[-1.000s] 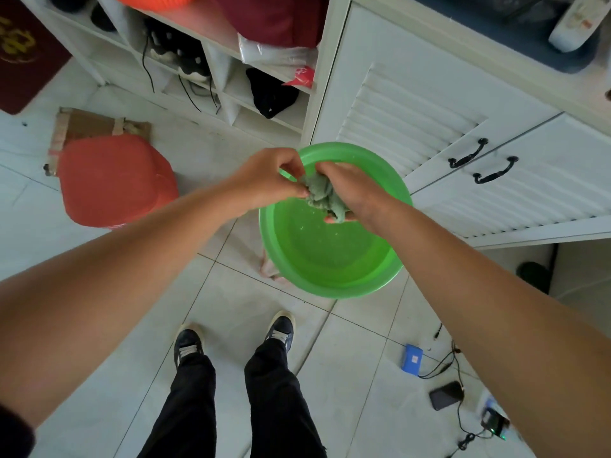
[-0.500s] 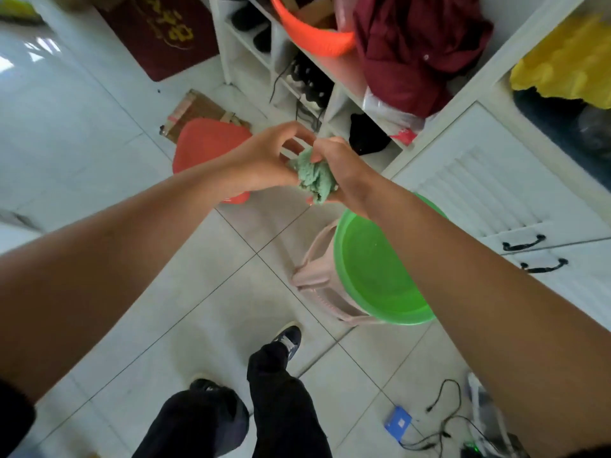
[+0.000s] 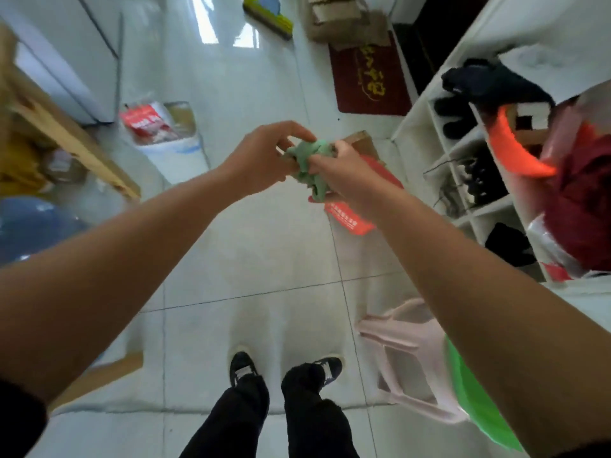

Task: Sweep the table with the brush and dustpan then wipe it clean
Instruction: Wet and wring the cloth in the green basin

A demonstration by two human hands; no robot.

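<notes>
Left hand [image 3: 261,157]: stretched forward, well left of the shoe rack [image 3: 415,114]; fingers and thumb curled onto the left end of the green cloth [image 3: 309,160], pinched tight.
Right hand [image 3: 347,173]: stretched forward, nearer the shoe rack than the left hand; fingers clenched round the right side of the cloth, thumb on top.
Grip state: both hands grasped the cloth, neither released.
Green cloth: bunched into a wad – held in the air between the two hands, left of the shoe rack's lower cubbies, off the floor and off every surface.
Green basin [image 3: 476,401]: down-frame from the shoe rack at the lower right edge, largely hidden behind the right forearm.
Pink stool [image 3: 406,345]: down-frame from the shoe rack, on the floor tiles, touched the basin's left side.
Red item with white print [image 3: 350,219]: on the floor just left of the shoe rack, partly covered by the right hand.
Red doormat [image 3: 370,74]: on the floor up-frame, just beside the shoe rack's far end.
Orange basket [image 3: 515,153]: on top of the shoe rack, tilted – blurred.
Dark red garment [image 3: 582,206]: piled on the shoe rack's top, near the frame's right edge.
Black shoes [image 3: 243,368]: on the tiles, well left of and down-frame from the shoe rack, toes pointed up-frame.
Wooden board edge [image 3: 76,140]: far left, well apart from the shoe rack; too blurred to name further.
</notes>
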